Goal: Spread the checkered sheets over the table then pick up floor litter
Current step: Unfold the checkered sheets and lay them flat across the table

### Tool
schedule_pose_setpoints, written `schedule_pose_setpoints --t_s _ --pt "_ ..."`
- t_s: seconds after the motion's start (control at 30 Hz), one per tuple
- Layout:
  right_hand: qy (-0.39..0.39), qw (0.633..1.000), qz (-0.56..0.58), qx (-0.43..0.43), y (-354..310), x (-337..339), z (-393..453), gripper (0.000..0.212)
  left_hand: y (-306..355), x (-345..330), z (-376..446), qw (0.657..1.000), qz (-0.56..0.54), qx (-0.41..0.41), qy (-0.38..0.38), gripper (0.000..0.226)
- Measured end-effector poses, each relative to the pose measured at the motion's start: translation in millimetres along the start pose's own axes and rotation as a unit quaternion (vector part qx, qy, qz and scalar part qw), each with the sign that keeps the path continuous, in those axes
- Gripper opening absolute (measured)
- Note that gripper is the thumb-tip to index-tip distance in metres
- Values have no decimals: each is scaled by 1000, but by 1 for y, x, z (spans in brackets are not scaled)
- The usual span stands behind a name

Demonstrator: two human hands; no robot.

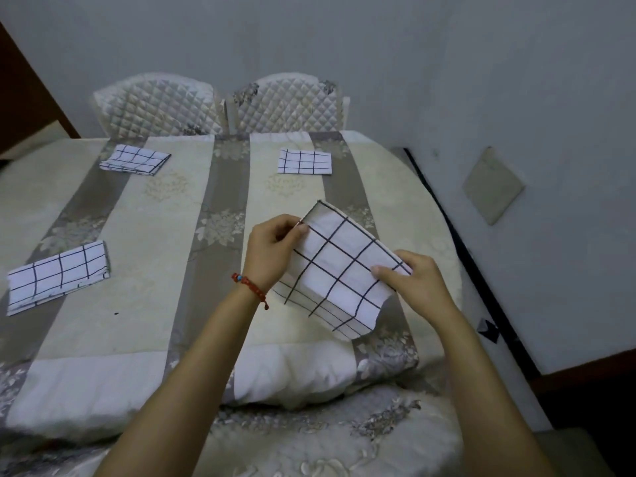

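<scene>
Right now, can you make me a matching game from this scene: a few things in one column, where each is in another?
Things:
1. held sheet
2. bracelet
3. chairs
4. black scrap

Places:
A. behind the table
B. on the floor, right of the table
C. between both hands
D. on the left wrist

Pairs: 1-C, 2-D, 3-A, 4-B

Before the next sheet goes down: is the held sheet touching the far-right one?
Apart. In the head view the held sheet, gripped by both hands, shows bare tablecloth between it and the far-right sheet.
</scene>
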State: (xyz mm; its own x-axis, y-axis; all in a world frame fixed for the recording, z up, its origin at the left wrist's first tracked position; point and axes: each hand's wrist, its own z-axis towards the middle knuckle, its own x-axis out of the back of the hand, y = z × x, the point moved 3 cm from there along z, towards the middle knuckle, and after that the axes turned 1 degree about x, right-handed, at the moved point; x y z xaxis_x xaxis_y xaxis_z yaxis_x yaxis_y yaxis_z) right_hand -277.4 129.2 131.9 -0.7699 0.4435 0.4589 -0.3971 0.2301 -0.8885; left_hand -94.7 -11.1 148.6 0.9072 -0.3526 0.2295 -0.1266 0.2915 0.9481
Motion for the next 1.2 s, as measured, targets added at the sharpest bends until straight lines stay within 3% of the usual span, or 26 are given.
schedule_pose_setpoints --t_s 0.13,0.3,0.43,0.7,0.83,0.97,1.1,1.2 --pt "37 997 74 1 9 20 -10 25 6 3 -4 995 -71 33 64 28" --pt "106 985 138 12 0 23 -13 25 9 -5 -15 991 -96 57 73 28" --pt "179 978 106 26 -9 24 -12 40 7 -7 -24 988 -110 71 77 28" --pt "234 967 -17 95 -22 27 -12 31 2 -3 -33 986 -103 106 81 28" --pt "283 951 -10 127 -32 28 -15 13 0 -4 -38 978 -99 151 105 10" --pt "258 935 -87 228 -47 27 -18 17 24 -15 -38 993 61 20 95 38" --pt "205 920 -165 291 -58 23 -20 19 59 -42 -41 979 139 -150 20 30" --pt "188 916 -182 303 -62 22 -23 18 71 -55 -44 967 151 -204 -13 17"
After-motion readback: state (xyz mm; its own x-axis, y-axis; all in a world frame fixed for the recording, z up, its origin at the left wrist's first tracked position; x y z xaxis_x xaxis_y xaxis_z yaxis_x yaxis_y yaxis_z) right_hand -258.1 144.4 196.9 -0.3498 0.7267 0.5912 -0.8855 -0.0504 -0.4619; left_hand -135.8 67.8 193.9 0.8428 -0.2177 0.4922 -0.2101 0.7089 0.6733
